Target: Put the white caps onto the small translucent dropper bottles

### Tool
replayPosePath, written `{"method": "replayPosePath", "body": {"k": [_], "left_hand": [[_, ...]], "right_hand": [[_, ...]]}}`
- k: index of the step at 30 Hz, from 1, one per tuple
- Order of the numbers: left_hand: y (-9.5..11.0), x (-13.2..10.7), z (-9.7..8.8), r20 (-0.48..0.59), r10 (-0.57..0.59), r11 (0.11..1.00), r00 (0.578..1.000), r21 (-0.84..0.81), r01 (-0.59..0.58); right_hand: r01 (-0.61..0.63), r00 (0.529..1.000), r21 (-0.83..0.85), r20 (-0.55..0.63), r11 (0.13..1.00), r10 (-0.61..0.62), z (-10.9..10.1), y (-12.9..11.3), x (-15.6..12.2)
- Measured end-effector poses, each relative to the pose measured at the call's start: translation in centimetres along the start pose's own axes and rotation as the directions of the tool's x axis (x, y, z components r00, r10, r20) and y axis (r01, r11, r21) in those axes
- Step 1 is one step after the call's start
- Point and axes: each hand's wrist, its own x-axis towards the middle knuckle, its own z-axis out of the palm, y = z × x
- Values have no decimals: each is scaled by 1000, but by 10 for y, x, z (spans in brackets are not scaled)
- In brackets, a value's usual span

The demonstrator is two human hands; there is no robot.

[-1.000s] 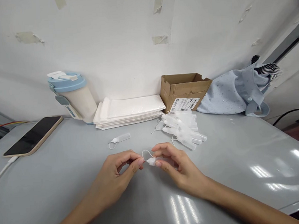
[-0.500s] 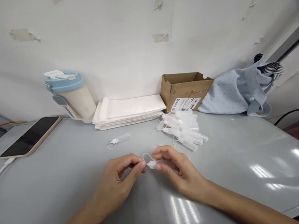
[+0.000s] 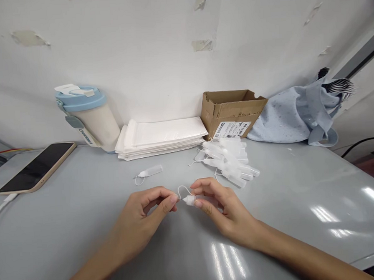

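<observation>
Small bottle (image 3: 189,200) in your grip

Nearer you than the cardboard box (image 3: 240,112), your right hand (image 3: 225,209) has its grip closed on the small bottle; your left hand (image 3: 143,215) pinches the looped strap (image 3: 183,186) near its tip. The bottle pile (image 3: 228,160) lies just before the box; a lone bottle (image 3: 151,171) sits farther left.

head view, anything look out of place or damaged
One small bottle lies apart, left of the jumbled bottle pile. Torn tape scraps cling to the wall, which looks scruffy. No spill shows.
</observation>
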Motion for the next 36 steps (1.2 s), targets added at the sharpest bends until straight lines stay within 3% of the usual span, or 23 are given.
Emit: {"method": "replayPosePath", "body": {"k": [11, 16, 20, 23, 26, 29, 32, 36], "left_hand": [[-2, -1, 4, 24, -48, 998, 999, -41, 49], [0, -2, 6, -2, -63, 998, 998, 20, 63], [3, -2, 5, -22, -90, 995, 996, -55, 89], [3, -2, 3, -51, -70, 990, 996, -125, 63], [2, -1, 2, -63, -46, 996, 997, -84, 41], [0, -2, 4, -69, 37, 999, 997, 31, -35], [-6, -2, 6, -86, 220, 969, 972, 132, -208], [-15, -1, 9, -135, 497, 846, 857, 297, -443]], "right_hand": [[18, 999, -17, -39, 1000, -19, 5, 0, -1], [18, 999, -11, -51, 1000, -18, 7, -1, 0], [16, 999, -12, -46, 1000, -17, 5, -2, -1], [30, 999, -36, -33, 999, -31, 4, -4, -2], [26, 999, -46, -26, 999, -28, 3, -4, -1], [9, 1000, -40, -29, 999, -10, 3, -3, -1], [-3, 999, -47, -51, 999, 0, 3, -3, -1], [-20, 998, -28, -59, 999, 18, 4, -4, -1]]}}
